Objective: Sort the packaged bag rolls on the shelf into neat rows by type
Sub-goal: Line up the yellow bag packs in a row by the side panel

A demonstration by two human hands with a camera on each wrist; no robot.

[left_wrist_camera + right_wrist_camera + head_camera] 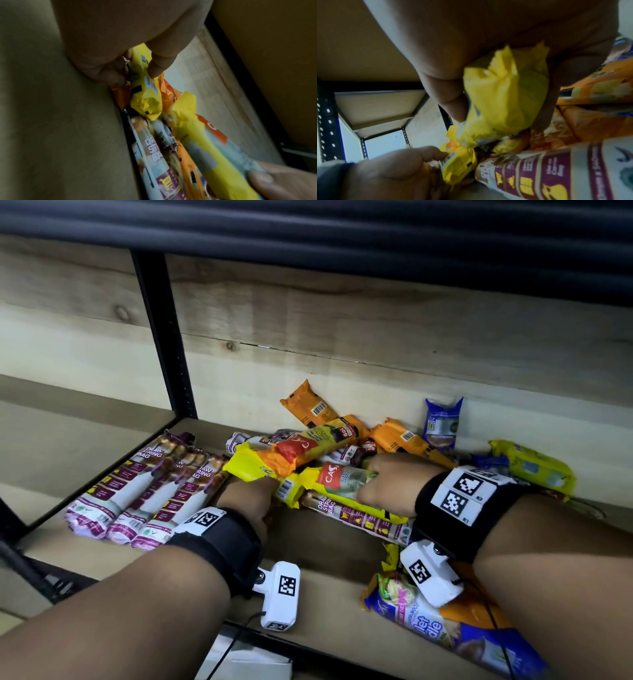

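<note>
Now one yellow roll inside each hand's grip

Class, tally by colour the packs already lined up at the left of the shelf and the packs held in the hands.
Purple-and-white draw string packs in the left row: 3
Yellow packs, one gripped by the left hand, one by the right hand: 2
Total: 5

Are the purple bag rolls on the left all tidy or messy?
Tidy: three purple draw string rolls lie side by side, all pointing the same way.
</note>
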